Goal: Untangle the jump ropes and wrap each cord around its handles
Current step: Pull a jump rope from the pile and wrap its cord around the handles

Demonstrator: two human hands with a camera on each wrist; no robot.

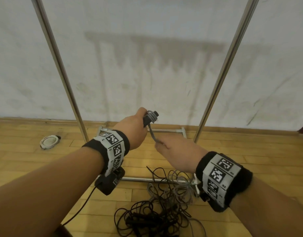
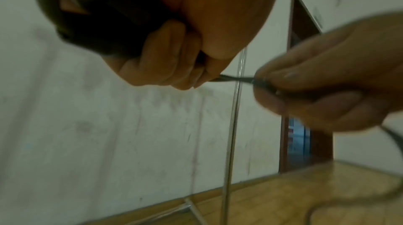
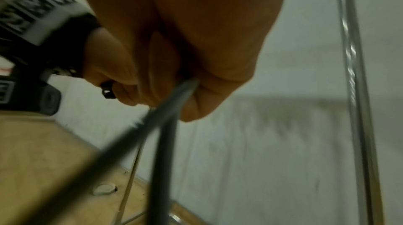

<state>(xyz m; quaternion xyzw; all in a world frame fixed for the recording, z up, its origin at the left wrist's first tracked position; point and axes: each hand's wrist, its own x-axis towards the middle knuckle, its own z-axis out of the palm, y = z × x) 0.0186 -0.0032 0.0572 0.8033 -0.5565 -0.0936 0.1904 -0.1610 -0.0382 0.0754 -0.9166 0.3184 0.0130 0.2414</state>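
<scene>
A round white disc (image 1: 49, 142) lies on the wooden plank floor (image 1: 19, 161) at far left, near a chrome rack frame (image 1: 61, 71). The left hand (image 1: 132, 132) curls its fingers around black jump-rope handles (image 1: 149, 118) with grey cord (image 1: 152, 115) wound over their upper end. A short cord stretch runs down to the right hand (image 1: 178, 153), pinched there between thumb and fingers. Below the right wrist, a tangled pile of dark and grey ropes (image 1: 161, 207) lies on the floor.

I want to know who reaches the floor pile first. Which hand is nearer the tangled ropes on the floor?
Right. The right hand pinches the gray cord almost directly above the tangled ropes; the left hand grips the black handles higher and farther away.
</scene>
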